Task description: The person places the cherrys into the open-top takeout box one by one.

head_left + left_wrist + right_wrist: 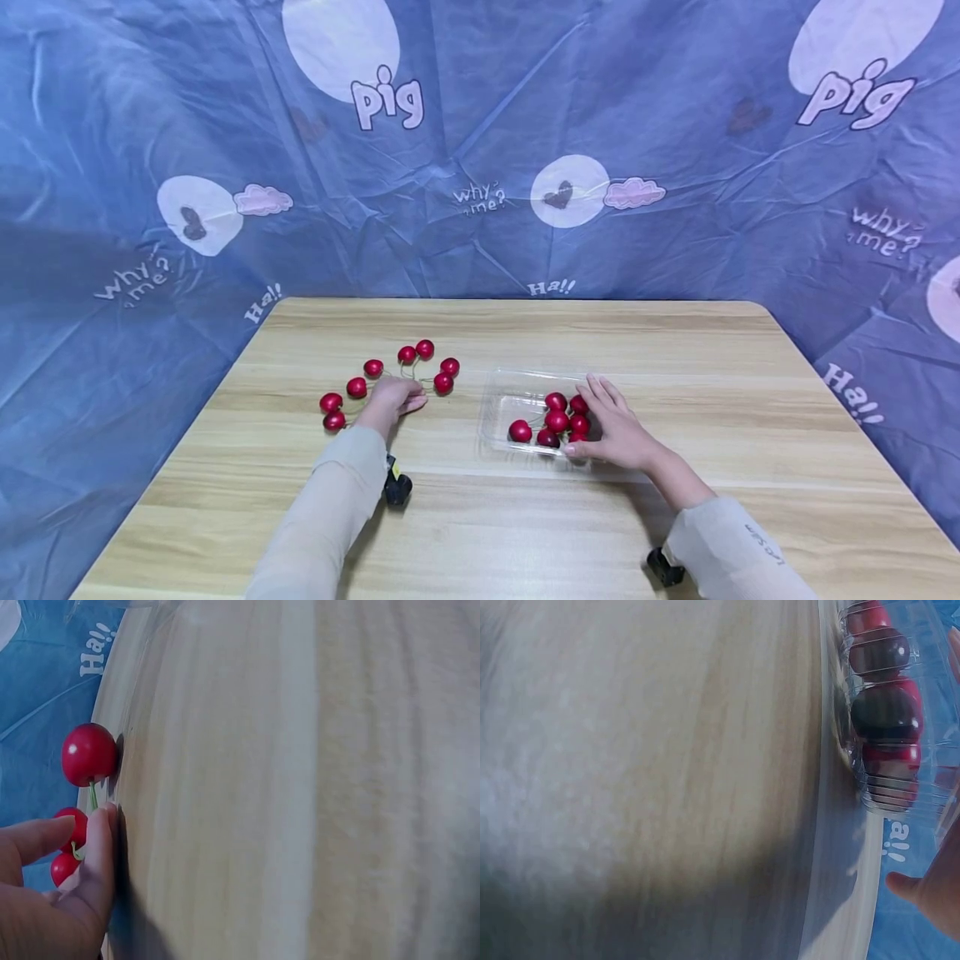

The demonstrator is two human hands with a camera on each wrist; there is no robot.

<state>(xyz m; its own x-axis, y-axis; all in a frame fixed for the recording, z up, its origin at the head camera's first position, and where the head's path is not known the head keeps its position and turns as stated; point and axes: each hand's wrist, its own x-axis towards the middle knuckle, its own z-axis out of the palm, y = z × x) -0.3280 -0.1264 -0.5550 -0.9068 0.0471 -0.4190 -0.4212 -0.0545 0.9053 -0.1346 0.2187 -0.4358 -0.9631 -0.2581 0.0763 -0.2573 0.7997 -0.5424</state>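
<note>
1. From my end, the head feed gives me the wooden surface point(525, 521), its far edge running along a blue printed backdrop point(465, 233).
2. Eight loose cherries point(443, 383) lie on the left half of the surface, in an arc: two at the left end, then two more, then a pair nearest the far edge, and two toward the middle.
3. I read the left hand point(392, 396) as low among them, over the stems. On its wrist feed the thumb and fingertips stand apart, with cherries visible through the gap. One green stem point(94, 796) runs down to the fingertips; whether they touch it, I cannot tell.
4. A clear container point(493, 417) sits just right of the surface's middle, well in from every edge. The cherries inside point(557, 421) are bunched toward its right end, with one farther left beside the near wall.
5. My right hand point(621, 429) view shows straight, spread fingers spanning the container's right end, thumb by the near right corner, fingertips toward the far one. How firmly it bears on the plastic, I cannot tell.
6. Both forearms, in pale sleeves point(318, 508), reach in over the near edge, a small black device point(397, 488) at each wrist.
</note>
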